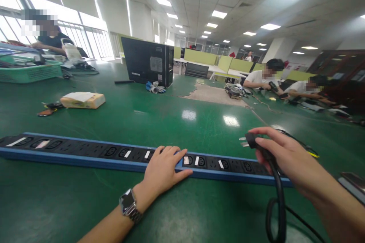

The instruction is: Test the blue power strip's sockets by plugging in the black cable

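Observation:
A long power strip [94, 164] with a blue casing and black sockets lies across the green table in front of me. My left hand [164, 167] grips it near its middle, fingers over the far edge and thumb along the near side. Above the strip's right part, my right hand [281, 152] pinches a black power plug [251, 140] by its body. The plug's metal prongs point left, apart from the sockets. Its thick black cable [281, 197] hangs down from the hand and loops at the bottom right. White and pinkish labels mark several sockets.
Beyond the strip stand a tissue pack [82, 100], keys [48, 110], blue-grey gloves [155, 87] and a black computer case [148, 62]. A green basket [31, 71] sits at the far left. Other people work around the table, one at left, two at right. A dark flat device [353, 184] lies at the right edge.

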The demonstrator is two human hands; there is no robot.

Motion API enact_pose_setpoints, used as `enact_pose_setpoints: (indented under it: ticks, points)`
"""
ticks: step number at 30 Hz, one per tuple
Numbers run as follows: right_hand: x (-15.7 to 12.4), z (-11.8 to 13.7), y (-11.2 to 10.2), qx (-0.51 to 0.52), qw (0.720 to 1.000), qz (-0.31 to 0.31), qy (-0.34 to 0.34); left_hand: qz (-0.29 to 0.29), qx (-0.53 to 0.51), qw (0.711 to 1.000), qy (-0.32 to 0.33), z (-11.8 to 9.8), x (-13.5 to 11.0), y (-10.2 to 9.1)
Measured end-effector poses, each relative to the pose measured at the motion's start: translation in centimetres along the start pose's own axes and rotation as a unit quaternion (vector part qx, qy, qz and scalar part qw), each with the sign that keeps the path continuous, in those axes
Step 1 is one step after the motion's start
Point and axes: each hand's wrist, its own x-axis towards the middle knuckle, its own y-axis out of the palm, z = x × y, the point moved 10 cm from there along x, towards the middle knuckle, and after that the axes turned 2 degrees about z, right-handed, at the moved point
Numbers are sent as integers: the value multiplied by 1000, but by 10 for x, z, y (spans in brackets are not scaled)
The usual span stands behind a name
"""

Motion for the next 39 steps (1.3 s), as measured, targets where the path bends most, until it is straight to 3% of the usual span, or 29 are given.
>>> enact_pose_setpoints:
  ticks: [3,6,10,14,19,26,36,39]
  points:
    - [12,-53,13,0,996,52,78,-3,2,1000,2,0,0,0]
    - [29,-84,23,-149,987,47,28,-5,1,1000,3,-1,0,0]
    - [37,-107,2,-265,964,17,-28,-6,1,1000,2,0,0,0]
    - [31,-131,-22,-252,965,75,-13,-7,3,1000,3,-1,0,0]
    - [27,-138,-34,-280,957,81,-10,-2,9,1000,1,-1,1,0]
    - [29,-123,-16,-359,930,62,-46,-13,17,1000,7,-1,0,0]
    - [25,-141,-8,-344,936,45,-66,-14,32,999,17,0,0,2]
    - [23,-125,-13,-341,936,37,-75,-15,29,999,17,0,1,1]
